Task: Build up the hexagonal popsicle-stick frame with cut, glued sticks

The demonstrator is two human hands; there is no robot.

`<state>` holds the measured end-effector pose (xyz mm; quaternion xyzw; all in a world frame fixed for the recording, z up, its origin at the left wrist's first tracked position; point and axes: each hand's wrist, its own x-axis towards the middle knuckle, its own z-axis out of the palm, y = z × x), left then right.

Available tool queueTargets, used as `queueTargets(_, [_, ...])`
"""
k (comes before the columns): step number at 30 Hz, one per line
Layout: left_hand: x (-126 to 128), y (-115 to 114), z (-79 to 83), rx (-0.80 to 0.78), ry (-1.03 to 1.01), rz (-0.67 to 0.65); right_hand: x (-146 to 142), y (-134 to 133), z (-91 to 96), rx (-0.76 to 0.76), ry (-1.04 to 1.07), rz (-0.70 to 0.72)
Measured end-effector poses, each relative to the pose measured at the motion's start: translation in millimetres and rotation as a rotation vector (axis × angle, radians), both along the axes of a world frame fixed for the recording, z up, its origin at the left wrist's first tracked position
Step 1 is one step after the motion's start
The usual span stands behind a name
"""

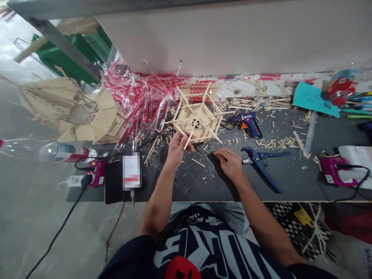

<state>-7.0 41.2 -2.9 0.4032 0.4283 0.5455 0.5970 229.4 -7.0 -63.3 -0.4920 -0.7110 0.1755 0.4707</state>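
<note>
My left hand (176, 150) is closed on the near edge of a six-sided frame (200, 132) built from thin wooden sticks. Layered sticks form its walls, and longer ones cross over its top like a star. To the right, my right hand (230, 162) is low over the table with thumb and fingers pinched together; whatever is between the fingertips is too small to make out. Beside that hand lies a blue-handled cutter (263, 164). A blue glue gun (247, 122) with an orange trigger rests just beyond, right of the frame.
Red-and-clear plastic wrappers (136, 97) heap up behind. Finished-looking stick pieces (99, 116) stack at the left, near a plastic bottle (65, 151), a phone (132, 172) and a purple power socket (97, 173). Stick offcuts (279, 141) litter the dark table (293, 182). Another purple socket (334, 170) sits right.
</note>
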Motion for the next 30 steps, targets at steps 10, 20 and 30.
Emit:
queueTargets(10, [-10, 5, 0.8, -0.113, -0.036, 0.139, 3, -1, -2.6, 0.018, 0.012, -0.021])
queueTargets(20, [-48, -62, 9.4, -0.085, 0.303, 0.107, 2, -1, -1.9, 0.041, 0.020, -0.023])
queueTargets(30, [-62, -95, -12.3, -0.040, 0.639, 0.201, 5, 2, -0.8, 0.022, -0.034, -0.060])
